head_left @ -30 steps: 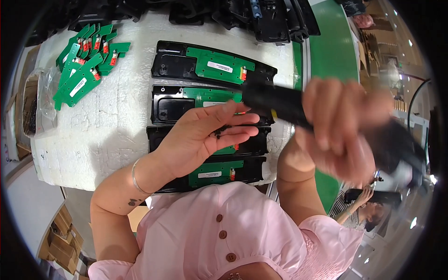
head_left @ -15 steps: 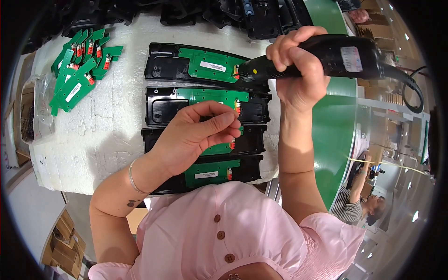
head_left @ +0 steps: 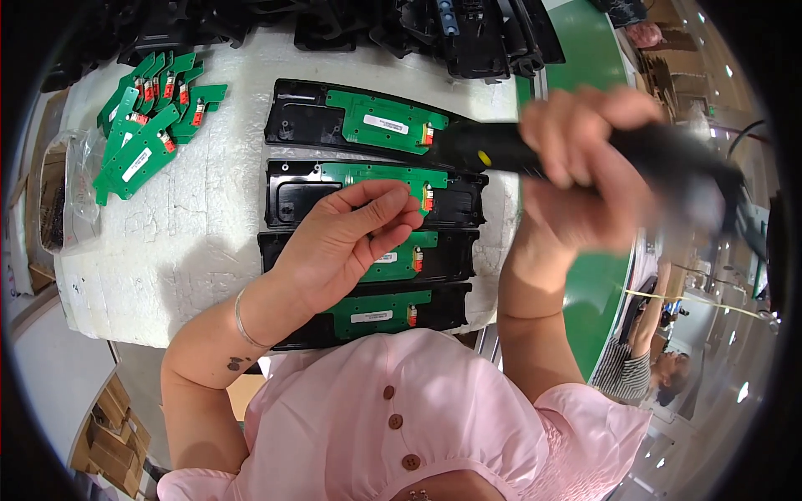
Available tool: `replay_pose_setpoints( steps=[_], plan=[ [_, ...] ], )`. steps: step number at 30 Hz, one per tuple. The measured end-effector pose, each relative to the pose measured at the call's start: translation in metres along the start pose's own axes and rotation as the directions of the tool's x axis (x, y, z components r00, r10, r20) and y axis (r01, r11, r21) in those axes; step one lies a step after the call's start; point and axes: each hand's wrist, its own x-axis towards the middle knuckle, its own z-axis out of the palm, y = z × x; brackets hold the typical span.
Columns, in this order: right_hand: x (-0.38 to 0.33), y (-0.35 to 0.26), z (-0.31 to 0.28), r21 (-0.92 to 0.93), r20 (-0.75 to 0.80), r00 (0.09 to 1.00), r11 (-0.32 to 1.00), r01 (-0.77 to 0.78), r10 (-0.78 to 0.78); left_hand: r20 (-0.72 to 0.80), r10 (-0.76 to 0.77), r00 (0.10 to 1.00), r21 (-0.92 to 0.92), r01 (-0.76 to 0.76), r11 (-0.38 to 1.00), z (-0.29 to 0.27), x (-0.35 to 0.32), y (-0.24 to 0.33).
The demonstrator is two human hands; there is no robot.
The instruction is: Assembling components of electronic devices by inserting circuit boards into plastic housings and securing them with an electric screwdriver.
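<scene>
My right hand (head_left: pixel 589 171), smeared by motion, grips a corded black electric screwdriver (head_left: pixel 493 152). Its front end hangs over the right part of the farthest black plastic panel (head_left: pixel 301 123), where a green circuit board (head_left: pixel 359 117) with a white label and a red connector lies. My left hand (head_left: pixel 338 238) hovers over the second panel (head_left: pixel 288 200), partly covering that panel's board. Its thumb and fingertips are pinched together, and anything between them is too small to make out. Nearer to me lie a third panel (head_left: pixel 451 257) and a fourth panel (head_left: pixel 451 309), each carrying a board.
Loose green circuit boards (head_left: pixel 150 163) are heaped at the left of the white foam-like surface (head_left: pixel 209 209), beside a clear plastic bag (head_left: pixel 79 184). Black plastic parts (head_left: pixel 334 25) crowd the far edge. A green surface (head_left: pixel 597 275) runs along the right; another person (head_left: pixel 639 367) is beyond.
My right hand has pulled the screwdriver to the right, and its front end has left the farthest board's red connector. My left hand has barely moved, still pinched.
</scene>
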Motion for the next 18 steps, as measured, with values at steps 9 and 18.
replay_pose_setpoints(
  steps=[9,18],
  plan=[
    [-0.013,-0.046,0.031,-0.100,0.218,0.975,0.995,-0.025,0.046,0.130,0.010,0.992,-0.094,0.002,0.996,-0.008,0.001,-0.001],
    [-0.010,-0.011,0.011,-0.131,0.143,0.988,0.988,0.082,-0.063,-0.003,-0.108,0.994,0.007,0.108,0.994,0.021,-0.008,-0.003]
  ],
)
